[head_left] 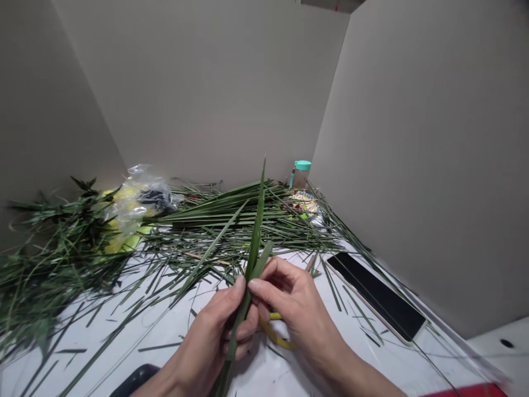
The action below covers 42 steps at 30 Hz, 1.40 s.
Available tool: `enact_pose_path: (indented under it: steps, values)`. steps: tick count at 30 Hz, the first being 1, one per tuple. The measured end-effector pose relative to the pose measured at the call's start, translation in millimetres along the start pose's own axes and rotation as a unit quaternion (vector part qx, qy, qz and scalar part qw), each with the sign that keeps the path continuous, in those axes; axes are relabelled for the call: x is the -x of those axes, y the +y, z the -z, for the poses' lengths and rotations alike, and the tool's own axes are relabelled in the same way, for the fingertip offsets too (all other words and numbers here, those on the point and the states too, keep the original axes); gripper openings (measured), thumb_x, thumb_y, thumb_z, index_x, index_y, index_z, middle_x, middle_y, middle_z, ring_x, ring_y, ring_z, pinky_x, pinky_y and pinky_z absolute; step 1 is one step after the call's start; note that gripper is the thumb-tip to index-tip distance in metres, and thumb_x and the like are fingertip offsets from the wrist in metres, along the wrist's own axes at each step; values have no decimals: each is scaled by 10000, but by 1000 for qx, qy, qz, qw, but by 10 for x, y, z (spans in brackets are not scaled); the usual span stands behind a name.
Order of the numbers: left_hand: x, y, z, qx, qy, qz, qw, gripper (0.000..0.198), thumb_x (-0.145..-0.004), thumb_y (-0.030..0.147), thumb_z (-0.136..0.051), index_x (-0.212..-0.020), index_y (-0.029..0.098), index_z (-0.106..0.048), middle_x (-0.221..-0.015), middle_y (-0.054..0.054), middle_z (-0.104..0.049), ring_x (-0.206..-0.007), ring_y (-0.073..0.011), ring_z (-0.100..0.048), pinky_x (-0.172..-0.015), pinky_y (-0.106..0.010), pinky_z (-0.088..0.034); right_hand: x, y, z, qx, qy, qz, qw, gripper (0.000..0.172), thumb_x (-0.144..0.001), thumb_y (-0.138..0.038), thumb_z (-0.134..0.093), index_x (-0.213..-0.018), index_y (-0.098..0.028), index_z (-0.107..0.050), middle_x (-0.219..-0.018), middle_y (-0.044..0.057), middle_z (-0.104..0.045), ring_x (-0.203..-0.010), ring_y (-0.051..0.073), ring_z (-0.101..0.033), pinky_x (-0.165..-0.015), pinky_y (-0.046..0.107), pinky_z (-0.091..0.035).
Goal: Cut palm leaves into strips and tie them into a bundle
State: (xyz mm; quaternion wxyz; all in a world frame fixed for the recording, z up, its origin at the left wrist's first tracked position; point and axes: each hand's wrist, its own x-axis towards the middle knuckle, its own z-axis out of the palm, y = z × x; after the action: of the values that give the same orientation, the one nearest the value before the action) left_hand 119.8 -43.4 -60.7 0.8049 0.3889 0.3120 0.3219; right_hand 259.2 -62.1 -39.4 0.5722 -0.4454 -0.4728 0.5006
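A long green leaf (257, 220) stands upright between my two hands, its narrow tip pointing away from me and its lower end running down toward the front edge of the view. My left hand (219, 325) is closed around its lower part, thumb on top. The fingers of my right hand (289, 298) pinch the leaf just beside the left thumb, where a shorter folded strip (263, 256) sticks out. Partly hidden beneath my right hand is a curved yellow thing (275, 333), perhaps a scissors handle.
Cut leaves (219, 212) lie heaped across the back of the white table (165, 331). Leafy stems (45, 264) and a plastic bag (136, 204) are at left. A phone (376, 295) lies at right; a teal-lidded bottle (301, 175) stands behind. Grey panels (215, 94) enclose the table.
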Motion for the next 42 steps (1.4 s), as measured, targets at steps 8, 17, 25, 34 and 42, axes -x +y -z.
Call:
enact_pose_path:
  steps: [8,17,25,34,42]
  values:
    - [-13,3,7,7,-13,22,1000,487,-886,544,-535,-579,168,-500,-530,53,-331,-492,-81,-157,-462,-231,-159,2,10,-15,23,4,1,1000,124,-770,-247,-693,-697,-175,-623,-687,-16,-600,-615,117,-531,-560,225,-416]
    - [-28,12,41,-30,-2,15,999,474,-887,536,-532,-577,179,-501,-509,49,-356,-500,-99,-201,-497,-252,-198,-11,-4,22,-19,-15,-3,1000,103,-755,-256,-716,-719,-179,-658,-769,15,-658,-677,139,-571,-623,247,-459]
    - [-45,31,0,-110,20,-22,994,528,-916,523,-469,-506,192,-442,-507,31,-371,-524,-118,-268,-533,-261,-260,-16,7,15,-16,-4,-20,1000,119,-736,-251,-708,-688,-182,-624,-722,0,-636,-612,119,-519,-548,231,-403]
    - [-25,6,-52,-48,34,-19,998,455,-858,537,-592,-595,195,-447,-513,65,-335,-472,-88,-321,-461,-200,-353,-24,94,-15,-43,19,-19,999,85,-722,-224,-702,-724,-175,-632,-650,-39,-579,-520,86,-454,-491,220,-351]
    - [-40,34,-21,29,1,48,998,446,-775,549,-709,-685,167,-496,-505,119,-228,-450,-32,-73,-396,-156,-89,-48,86,1,-47,49,-7,998,165,-777,-302,-701,-684,-186,-630,-659,-40,-572,-578,99,-482,-568,231,-384]
